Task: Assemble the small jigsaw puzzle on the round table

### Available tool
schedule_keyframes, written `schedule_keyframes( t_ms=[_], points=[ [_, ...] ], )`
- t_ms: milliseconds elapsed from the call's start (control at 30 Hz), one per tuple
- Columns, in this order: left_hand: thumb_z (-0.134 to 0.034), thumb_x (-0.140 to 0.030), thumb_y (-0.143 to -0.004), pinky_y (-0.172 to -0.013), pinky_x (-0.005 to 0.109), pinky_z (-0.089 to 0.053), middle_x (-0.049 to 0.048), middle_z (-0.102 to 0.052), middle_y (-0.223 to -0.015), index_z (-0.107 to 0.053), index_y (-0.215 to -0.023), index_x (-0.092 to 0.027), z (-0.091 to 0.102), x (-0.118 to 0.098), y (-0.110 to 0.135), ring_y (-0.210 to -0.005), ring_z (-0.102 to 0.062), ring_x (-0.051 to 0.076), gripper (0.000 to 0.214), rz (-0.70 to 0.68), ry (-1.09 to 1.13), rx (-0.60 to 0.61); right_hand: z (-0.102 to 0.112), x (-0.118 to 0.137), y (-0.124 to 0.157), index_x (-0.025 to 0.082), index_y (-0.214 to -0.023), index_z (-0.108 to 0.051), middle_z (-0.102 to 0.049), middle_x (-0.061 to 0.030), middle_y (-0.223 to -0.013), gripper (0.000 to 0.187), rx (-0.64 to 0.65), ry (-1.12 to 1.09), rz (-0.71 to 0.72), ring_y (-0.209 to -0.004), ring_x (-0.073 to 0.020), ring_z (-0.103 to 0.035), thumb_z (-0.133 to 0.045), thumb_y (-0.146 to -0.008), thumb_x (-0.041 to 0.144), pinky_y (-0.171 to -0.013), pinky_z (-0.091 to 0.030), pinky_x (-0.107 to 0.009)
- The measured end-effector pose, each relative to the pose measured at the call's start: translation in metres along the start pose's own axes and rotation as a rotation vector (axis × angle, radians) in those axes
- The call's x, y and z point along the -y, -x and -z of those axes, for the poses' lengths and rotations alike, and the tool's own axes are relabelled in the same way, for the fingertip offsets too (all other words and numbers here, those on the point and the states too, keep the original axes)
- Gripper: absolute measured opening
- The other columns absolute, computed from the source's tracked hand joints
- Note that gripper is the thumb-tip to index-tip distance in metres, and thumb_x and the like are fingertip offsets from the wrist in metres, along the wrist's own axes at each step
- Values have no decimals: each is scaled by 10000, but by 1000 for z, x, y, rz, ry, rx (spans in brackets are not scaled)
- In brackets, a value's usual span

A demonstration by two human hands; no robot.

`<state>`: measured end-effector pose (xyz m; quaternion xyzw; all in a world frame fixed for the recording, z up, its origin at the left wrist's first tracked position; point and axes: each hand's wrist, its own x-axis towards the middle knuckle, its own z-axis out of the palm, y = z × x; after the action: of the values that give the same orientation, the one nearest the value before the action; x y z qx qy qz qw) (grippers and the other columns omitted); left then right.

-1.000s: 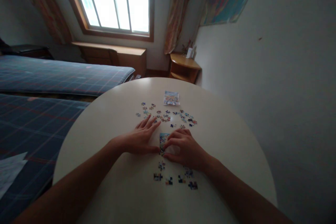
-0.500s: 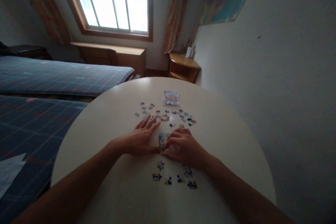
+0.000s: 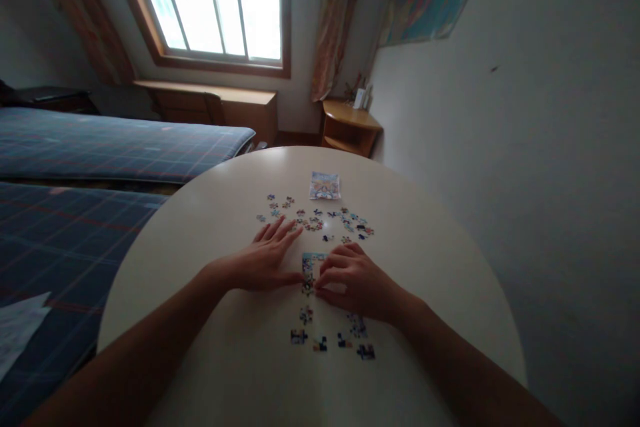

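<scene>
A small patch of joined jigsaw pieces (image 3: 309, 269) lies on the round white table (image 3: 430, 260) between my two hands. My left hand (image 3: 264, 259) rests flat to its left, fingers spread, thumb tip against the patch's left edge. My right hand (image 3: 356, 279) is curled over the right side of the patch, fingertips pressing on it; whether a piece is under them is hidden. Loose pieces (image 3: 315, 219) are scattered just beyond my hands. A few more loose pieces (image 3: 330, 339) lie nearer to me, below my right wrist.
A small printed picture card (image 3: 325, 185) lies at the far side of the table. Two beds with dark plaid covers (image 3: 75, 213) stand to the left, close to the table edge. A wall runs along the right. A wooden corner shelf (image 3: 350, 125) stands beyond the table.
My right hand has slid slightly right and uncovered more of the joined patch. My left hand has stayed flat in almost the same place.
</scene>
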<state>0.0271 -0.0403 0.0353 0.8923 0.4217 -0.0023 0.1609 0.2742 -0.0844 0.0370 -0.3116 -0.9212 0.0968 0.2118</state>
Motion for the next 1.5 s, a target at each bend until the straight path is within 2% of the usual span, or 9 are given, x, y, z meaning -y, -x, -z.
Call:
schedule_keyframes(
  t_ms=[167, 300, 533, 667, 900, 1167, 1267, 1500],
  points=[
    [-467, -661, -882, -1197, 502, -74, 126, -99, -1633, -202, -1549, -178, 1, 18, -1, -1496, 17, 329, 864, 46, -59, -113, 2, 3, 0, 244, -774, -691, -698, 20, -793, 132, 35, -36, -18, -815, -157, -602, -693, -848, 354, -882, -336, -339],
    [-486, -683, -863, -1194, 505, -81, 144, -118, -1627, -225, -1543, -163, -2, 24, -2, -1495, 10, 335, 895, 47, -55, -114, -1, 7, -1, 241, -748, -671, -694, 32, -788, 188, 65, -59, 0, -812, -151, -612, -728, -804, 411, -898, -335, -340],
    [-493, -813, -767, -1188, 524, -24, 143, -57, -1632, -138, -1563, -175, 0, 14, -2, -1489, 38, 362, 1080, 28, -36, -57, -3, 13, -2, 250, -882, -696, -708, 7, -912, 263, 124, -102, 31, -906, -168, -622, -742, -776, 486, -924, -333, -342],
    [-512, -848, -717, -1187, 531, -13, 148, -64, -1631, -133, -1564, -160, -3, 10, -3, -1488, 40, 370, 1155, 7, -25, -45, -4, 13, -2, 268, -892, -714, -699, 4, -926, 228, 133, -101, 55, -929, -175, -618, -740, -787, 469, -932, -316, -347],
    [-528, -856, -694, -1190, 526, -17, 157, -65, -1630, -125, -1564, -148, -8, 10, -5, -1486, 62, 366, 1192, -2, -23, -31, -3, 8, -1, 279, -895, -711, -690, 15, -945, 171, 126, -91, 35, -907, -163, -604, -725, -810, 426, -932, -307, -344],
    [-633, -794, -663, -1193, 526, -23, 141, -16, -1635, -75, -1567, -150, 5, 2, 0, -1484, 89, 361, 1242, 18, 9, 58, -2, 8, -1, 273, -911, -712, -687, 12, -944, 185, 131, -79, 35, -899, -159, -603, -727, -809, 426, -932, -311, -336],
    [-672, -767, -643, -1190, 532, -50, 143, -29, -1635, -56, -1566, -176, 7, 4, 1, -1484, 71, 371, 1258, 26, 15, 46, -1, 14, -1, 256, -915, -718, -681, -4, -919, 231, 144, -76, 42, -902, -164, -595, -688, -837, 471, -927, -314, -339],
    [-578, -744, -754, -1191, 521, -82, 156, -64, -1629, -60, -1566, -162, 2, 13, -2, -1490, 14, 353, 1125, 45, -15, 6, -3, 31, -1, 312, -1040, -725, -677, 14, -930, 241, 221, -67, 179, -890, -145, -566, -607, -908, 475, -942, -288, -342]
  ],
)
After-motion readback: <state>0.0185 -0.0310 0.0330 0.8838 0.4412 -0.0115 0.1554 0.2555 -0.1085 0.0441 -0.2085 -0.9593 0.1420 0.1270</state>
